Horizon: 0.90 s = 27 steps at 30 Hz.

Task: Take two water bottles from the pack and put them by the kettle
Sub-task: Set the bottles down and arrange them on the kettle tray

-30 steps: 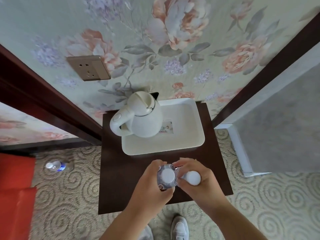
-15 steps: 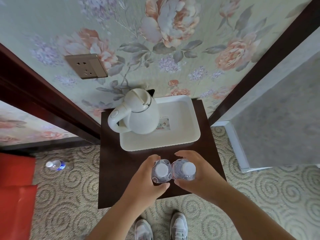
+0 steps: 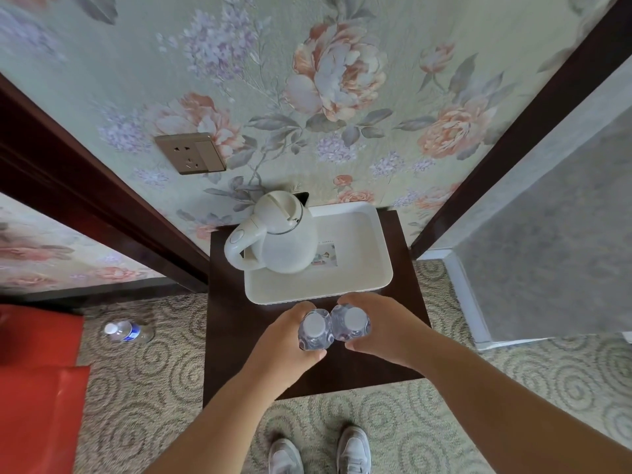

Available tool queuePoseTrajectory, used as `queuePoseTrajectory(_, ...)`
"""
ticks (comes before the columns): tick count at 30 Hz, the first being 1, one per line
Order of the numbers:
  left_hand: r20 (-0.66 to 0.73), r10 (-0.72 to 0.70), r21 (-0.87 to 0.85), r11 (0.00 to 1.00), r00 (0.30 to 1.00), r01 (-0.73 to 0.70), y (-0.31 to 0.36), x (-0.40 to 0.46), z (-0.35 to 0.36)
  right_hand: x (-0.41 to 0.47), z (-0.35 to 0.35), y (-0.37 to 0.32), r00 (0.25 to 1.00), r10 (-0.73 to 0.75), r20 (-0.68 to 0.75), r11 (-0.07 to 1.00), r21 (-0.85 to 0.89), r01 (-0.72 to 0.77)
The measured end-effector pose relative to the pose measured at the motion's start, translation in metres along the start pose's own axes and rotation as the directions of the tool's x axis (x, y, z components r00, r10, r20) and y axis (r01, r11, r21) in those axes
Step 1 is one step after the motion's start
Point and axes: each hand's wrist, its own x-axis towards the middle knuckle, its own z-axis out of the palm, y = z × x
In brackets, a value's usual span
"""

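Two clear water bottles with white caps stand upright side by side, seen from above, over the dark wooden table. My left hand wraps the left bottle. My right hand wraps the right bottle. The bottles touch each other, just in front of the white tray. A white kettle sits on the tray's left half, handle pointing left. Whether the bottle bases rest on the table is hidden.
The small table stands against floral wallpaper with a wall socket. Another bottle lies on the patterned carpet at left, beside a red object. A grey wall closes the right side. My shoes are below.
Both hands have carried the two bottles forward toward the tray and brought them upright and close together; the left bottle's wrapping is no longer visible.
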Motion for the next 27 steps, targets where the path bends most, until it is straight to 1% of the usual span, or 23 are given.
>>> queuePoseTrajectory(4,-0.002,-0.02,0.024,1.0,1.0,0.02,-0.001,-0.001,0.004,0.003,0.0,0.0,1.0,0.007,0.008,1.0,0.01,-0.007)
queuePoseTrajectory(7,0.016,-0.061,0.03,0.998,0.998,0.061,0.0,-0.001,0.006,0.005,0.002,0.002,0.999,0.028,0.019,1.0,0.011,-0.028)
queuePoseTrajectory(9,0.054,-0.095,0.044,0.995,0.994,0.093,0.004,0.0,0.004,0.004,0.002,0.0,0.998,0.064,0.027,0.998,0.027,-0.065)
queuePoseTrajectory(11,0.124,-0.154,0.067,0.987,0.98,0.147,0.009,-0.003,-0.003,0.0,-0.001,-0.004,0.992,0.111,0.054,0.993,0.038,-0.113)
queuePoseTrajectory(13,0.159,-0.216,0.122,0.973,0.963,0.198,0.015,-0.01,-0.014,-0.009,-0.007,-0.009,0.986,0.159,0.043,0.987,0.006,-0.16)
queuePoseTrajectory(16,0.159,-0.285,0.269,0.934,0.945,0.236,0.023,-0.035,-0.035,-0.033,-0.015,-0.017,0.959,0.276,-0.056,0.959,-0.048,-0.279)
queuePoseTrajectory(17,0.152,-0.298,0.3,0.922,0.942,0.244,0.026,-0.046,-0.041,-0.044,-0.017,-0.021,0.945,0.318,-0.073,0.943,-0.078,-0.324)
queuePoseTrajectory(19,0.119,-0.32,0.32,0.909,0.94,0.268,0.032,-0.066,-0.051,-0.064,-0.019,-0.031,0.923,0.38,-0.063,0.912,-0.143,-0.385)
queuePoseTrajectory(22,0.082,-0.344,0.328,0.896,0.935,0.301,0.04,-0.091,-0.06,-0.087,-0.018,-0.047,0.913,0.406,-0.023,0.893,-0.2,-0.402)
queuePoseTrajectory(27,0.08,-0.349,0.35,0.887,0.934,0.302,0.049,-0.105,-0.064,-0.096,-0.012,-0.063,0.919,0.394,-0.017,0.9,-0.197,-0.39)
